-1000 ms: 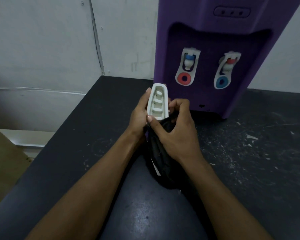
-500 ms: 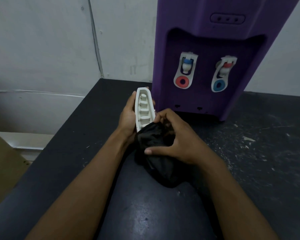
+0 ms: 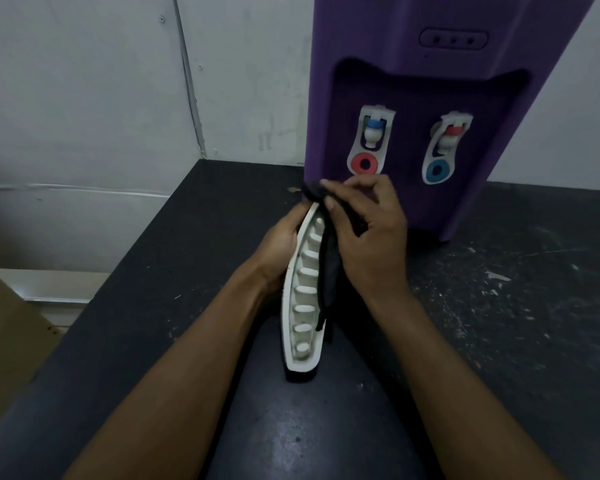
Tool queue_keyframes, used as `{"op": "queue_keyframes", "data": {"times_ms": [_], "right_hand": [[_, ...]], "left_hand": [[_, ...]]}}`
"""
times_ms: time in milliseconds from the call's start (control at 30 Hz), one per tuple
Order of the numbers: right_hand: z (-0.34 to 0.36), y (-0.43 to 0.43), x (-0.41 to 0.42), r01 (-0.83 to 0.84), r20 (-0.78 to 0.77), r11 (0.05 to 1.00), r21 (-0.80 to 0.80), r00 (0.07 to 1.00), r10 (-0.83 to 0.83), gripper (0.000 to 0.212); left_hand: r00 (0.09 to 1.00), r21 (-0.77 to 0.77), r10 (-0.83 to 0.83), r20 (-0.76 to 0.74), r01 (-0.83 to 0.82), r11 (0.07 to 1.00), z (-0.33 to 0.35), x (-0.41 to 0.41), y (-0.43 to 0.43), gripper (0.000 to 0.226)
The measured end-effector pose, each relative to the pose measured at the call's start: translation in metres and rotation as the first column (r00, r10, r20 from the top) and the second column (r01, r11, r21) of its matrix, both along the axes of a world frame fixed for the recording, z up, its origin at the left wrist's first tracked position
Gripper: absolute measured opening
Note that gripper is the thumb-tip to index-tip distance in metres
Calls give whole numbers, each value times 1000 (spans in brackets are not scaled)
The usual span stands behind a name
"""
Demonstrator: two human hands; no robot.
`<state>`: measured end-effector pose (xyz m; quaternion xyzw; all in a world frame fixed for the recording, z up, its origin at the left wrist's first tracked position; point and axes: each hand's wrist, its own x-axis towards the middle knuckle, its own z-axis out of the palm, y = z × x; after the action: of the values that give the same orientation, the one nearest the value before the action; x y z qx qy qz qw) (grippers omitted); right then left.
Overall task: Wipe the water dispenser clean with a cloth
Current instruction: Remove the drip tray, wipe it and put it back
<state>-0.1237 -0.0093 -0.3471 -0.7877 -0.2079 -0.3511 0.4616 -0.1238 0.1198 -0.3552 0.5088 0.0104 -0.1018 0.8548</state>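
Right grip (image 3: 371, 237) pinches the black cloth (image 3: 328, 268) at the far end of the drip tray (image 3: 302, 310); left grip (image 3: 278, 247) clamps its left rim. Long axis runs near-far, so the wipe likely runs nearward.

Both bare forearms, left forearm (image 3: 187, 375) and right forearm (image 3: 430, 375), rise from the lower edge and converge on the white drip tray (image 3: 303, 306). The left hand (image 3: 278, 244), on the tray's left side, grips its upper part from behind, its fingers largely hidden. The right hand (image 3: 371, 237), at the tray's right side and reaching just past its top end, pinches a black cloth (image 3: 329, 268) between thumb and forefinger. Its other fingers are curled, and the back of the hand faces the camera.
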Motion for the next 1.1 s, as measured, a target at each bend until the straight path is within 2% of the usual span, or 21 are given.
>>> {"op": "queue_keyframes", "data": {"times_ms": [100, 233, 300, 433, 567, 733, 1000, 1067, 1100], "right_hand": [[-12, 2, -12, -107, -4, 974, -201, 994, 109, 24], [-14, -7, -22, -258, -22, 909, -328, 964, 265, 24], [-4, -10, -15, -230, -1, 923, -309, 970, 242, 25], [17, -7, 0, -75, -29, 990, -117, 997, 72, 25], [9, 4, -14, -209, -67, 945, -250, 978, 199, 26], [-1, -2, -37, -356, -132, 870, -342, 935, 330, 26], [-16, -8, -67, -500, -217, 695, -518, 862, 458, 19], [-13, -8, -62, -502, -209, 699, -509, 860, 465, 19], [-9, -8, -57, -482, -190, 735, -477, 873, 449, 19]], "left_hand": [[999, -106, -47, -7, 46, 993, -5, 5, 10, 41], [994, -134, -75, 78, 85, 987, -6, 9, 15, 45], [991, -134, -94, 92, 106, 985, -4, 6, 12, 45], [996, -116, -62, 63, 69, 991, -5, 5, 7, 43], [992, -217, -110, 54, 120, 969, -4, 5, 13, 44], [978, -203, -176, 108, 195, 960, -9, 10, 18, 49], [989, -180, -85, 124, 107, 978, -11, 11, 18, 46], [989, -175, -82, 120, 102, 979, -8, 10, 18, 46], [989, -172, -84, 122, 104, 980, -6, 9, 18, 46]]}}
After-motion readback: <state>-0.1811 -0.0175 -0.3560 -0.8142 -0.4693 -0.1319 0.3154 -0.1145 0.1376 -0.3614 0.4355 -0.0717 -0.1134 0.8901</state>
